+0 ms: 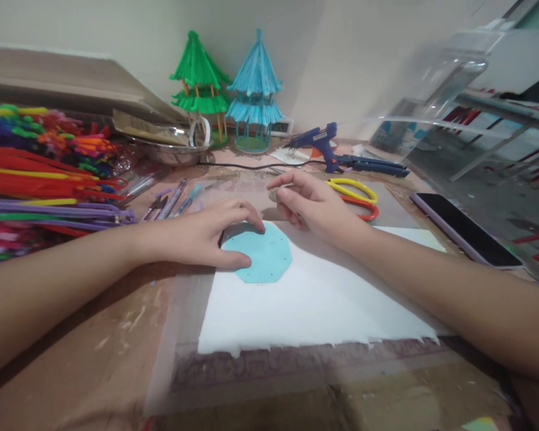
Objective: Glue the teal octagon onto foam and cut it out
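Observation:
My left hand (206,236) lies flat on a light blue octagonal cutout (267,257), with the fingers spread along its left and top edges. The cutout rests on a white sheet (314,305) over a clear mat. My right hand (312,203) hovers just behind the cutout, fingers curled; a small pale thing seems pinched at its fingertips, but it is too small to name.
Bundles of coloured pipe cleaners (36,173) fill the left. Pens (175,200), yellow and orange scissors (357,197), a blue glue gun (318,140) and a phone (467,230) lie around the mat. Green (200,84) and blue pagoda models (256,90) stand by the wall.

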The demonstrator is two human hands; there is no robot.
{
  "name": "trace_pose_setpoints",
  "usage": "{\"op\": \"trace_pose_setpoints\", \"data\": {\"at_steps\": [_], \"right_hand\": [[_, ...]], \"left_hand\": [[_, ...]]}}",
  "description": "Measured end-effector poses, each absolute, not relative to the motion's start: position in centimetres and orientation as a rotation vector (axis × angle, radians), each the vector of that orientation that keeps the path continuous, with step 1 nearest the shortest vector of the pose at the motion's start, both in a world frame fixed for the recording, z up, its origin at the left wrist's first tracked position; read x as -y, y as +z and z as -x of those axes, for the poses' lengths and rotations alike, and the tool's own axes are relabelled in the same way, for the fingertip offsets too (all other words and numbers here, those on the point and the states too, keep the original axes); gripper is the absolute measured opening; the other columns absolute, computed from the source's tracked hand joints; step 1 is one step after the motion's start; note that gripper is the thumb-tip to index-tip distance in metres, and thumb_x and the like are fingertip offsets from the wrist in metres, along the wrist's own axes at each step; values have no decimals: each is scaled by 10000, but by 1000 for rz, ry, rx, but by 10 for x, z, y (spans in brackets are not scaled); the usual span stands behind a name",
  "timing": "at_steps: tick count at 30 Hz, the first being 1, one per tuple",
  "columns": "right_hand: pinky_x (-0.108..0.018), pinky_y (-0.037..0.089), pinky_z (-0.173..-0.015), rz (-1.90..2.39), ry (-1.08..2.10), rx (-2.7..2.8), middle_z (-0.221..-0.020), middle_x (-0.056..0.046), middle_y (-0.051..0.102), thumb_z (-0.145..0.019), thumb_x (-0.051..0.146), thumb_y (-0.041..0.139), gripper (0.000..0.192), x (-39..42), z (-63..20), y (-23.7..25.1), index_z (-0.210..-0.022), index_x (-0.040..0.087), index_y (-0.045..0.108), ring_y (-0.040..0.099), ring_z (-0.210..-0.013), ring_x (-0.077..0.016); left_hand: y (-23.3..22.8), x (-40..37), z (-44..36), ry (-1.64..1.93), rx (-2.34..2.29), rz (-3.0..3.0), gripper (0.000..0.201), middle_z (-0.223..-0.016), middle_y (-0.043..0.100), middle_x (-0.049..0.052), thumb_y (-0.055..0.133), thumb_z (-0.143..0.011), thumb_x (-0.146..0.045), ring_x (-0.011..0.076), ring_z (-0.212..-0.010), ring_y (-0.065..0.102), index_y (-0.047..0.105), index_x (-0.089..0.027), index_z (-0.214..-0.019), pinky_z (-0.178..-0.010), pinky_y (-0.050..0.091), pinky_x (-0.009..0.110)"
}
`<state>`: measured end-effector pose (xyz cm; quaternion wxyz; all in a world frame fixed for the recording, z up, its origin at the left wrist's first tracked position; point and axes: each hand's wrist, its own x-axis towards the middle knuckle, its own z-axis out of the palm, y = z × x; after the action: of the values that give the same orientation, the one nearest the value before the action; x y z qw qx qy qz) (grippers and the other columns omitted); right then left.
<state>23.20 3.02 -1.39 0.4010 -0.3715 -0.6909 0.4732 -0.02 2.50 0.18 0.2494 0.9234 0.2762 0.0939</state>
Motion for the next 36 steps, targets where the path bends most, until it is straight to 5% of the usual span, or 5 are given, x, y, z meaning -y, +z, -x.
{"op": "trace_pose_setpoints", "data": {"at_steps": [11, 20, 25, 36], "right_hand": [[-249, 295, -494, 998, 1158, 1688, -574, 91, 478, -870, 388, 558, 231, -26, -221, -10, -997, 195, 565, 415, -488, -98], [-245, 280, -468, 977, 1184, 1691, -558, 94, 475, -872, 359, 567, 190, -27, -218, -7, -975, 200, 555, 398, -466, -96], [-247, 285, -479, 1010, 1189, 1692, -580, 87, 486, -870, 324, 561, 159, -26, -217, -5, -973, 202, 567, 399, -482, -95], [-256, 279, -502, 985, 1202, 1736, -594, 85, 465, -870, 390, 599, 248, -27, -218, -6, -1024, 196, 578, 390, -493, -99]], "left_hand": [[12, -24, 6, 246, -726, -2377, 171, -1182, 610, 73, 549, -926, -238, 199, -1106, 603, 599, -216, -1087, -978, 476, 343], [17, -13, 6, 220, -858, -2677, 183, -1168, 623, 78, 598, -887, -194, 261, -1178, 551, 691, -239, -1038, -1067, 399, 430], [26, -11, 7, 105, -907, -2536, 310, -1183, 609, 59, 649, -806, -164, 243, -1141, 580, 677, -243, -1104, -1003, 453, 363], [22, -13, 3, 120, -963, -2331, 258, -1085, 567, 47, 597, -770, -177, 214, -992, 578, 644, -212, -1021, -869, 489, 329]]}}
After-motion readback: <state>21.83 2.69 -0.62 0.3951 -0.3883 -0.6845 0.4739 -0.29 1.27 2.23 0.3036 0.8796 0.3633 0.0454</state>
